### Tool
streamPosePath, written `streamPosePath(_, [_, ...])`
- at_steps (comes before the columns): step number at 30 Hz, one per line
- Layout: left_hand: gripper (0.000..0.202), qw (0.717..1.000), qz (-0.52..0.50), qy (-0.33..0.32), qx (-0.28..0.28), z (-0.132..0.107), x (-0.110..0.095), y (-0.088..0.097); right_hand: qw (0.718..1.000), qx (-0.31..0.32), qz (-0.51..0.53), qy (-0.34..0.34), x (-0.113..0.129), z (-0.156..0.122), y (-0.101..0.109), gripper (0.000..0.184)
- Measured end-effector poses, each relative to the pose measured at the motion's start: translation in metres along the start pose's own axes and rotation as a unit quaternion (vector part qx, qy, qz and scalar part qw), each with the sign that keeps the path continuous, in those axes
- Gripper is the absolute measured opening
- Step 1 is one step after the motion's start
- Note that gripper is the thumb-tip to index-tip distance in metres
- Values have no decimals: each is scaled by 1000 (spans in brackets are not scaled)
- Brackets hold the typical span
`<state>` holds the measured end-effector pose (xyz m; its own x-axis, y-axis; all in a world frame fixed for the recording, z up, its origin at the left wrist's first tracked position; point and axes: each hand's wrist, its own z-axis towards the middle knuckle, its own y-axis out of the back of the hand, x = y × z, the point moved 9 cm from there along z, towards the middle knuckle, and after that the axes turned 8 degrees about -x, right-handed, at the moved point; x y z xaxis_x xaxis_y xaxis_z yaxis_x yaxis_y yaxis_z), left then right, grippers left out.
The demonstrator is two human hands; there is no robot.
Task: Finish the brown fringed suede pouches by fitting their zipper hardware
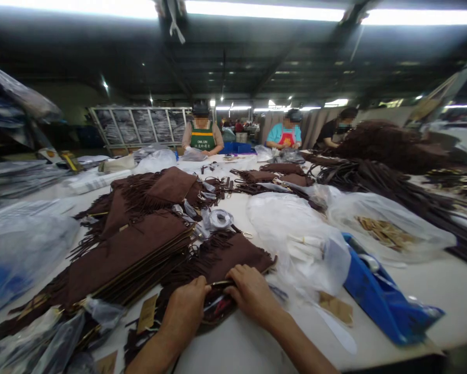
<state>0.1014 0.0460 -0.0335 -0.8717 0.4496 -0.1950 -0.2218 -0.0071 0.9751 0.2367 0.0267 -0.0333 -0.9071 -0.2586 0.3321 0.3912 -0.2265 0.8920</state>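
Observation:
A brown suede fringed bag [233, 257] lies on the white table [443, 283] right in front of me. My left hand [186, 309] grips the near left side of its open top, fingers curled over the edge. My right hand [252, 292] pinches the right side of the same opening, thumb along the rim. Something dark red shows inside the opening between my hands. To the left lies a stack of the same brown fringed bags [128, 254], fanned out.
A blue tape dispenser [381, 296] sits at my right, beside clear plastic bags [299, 244] and a bag of tan tags [385, 231]. More brown bags and straps [392, 182] cover the far table. Three people [202, 136] work at the far end.

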Motion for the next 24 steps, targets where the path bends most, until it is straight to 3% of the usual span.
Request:
streamPosePath(4, [26, 1000, -17, 9, 7, 3, 4, 0, 1000, -2, -10, -8, -3, 16, -10, 6])
streamPosePath(8, [8, 995, -98, -8, 23, 2, 6, 0, 1000, 0, -13, -11, -9, 25, -16, 7])
streamPosePath(14, [38, 978, -201, -9, 51, 10, 6, 0, 999, -25, -6, -29, -11, 25, -17, 7])
streamPosePath(20, [54, 934, -354, 7, 42, 12, 23, -2, 997, -55, 21, -45, -14, 22, -12, 16])
streamPosePath(22, [53, 934, -353, -39, 36, 10, 17, -5, 997, -56, 16, -58, -14, 21, -8, 18])
streamPosePath(24, [40, 943, -304, -131, -18, 10, -9, -1, 996, -48, -1, -70, -11, 20, -6, 19])
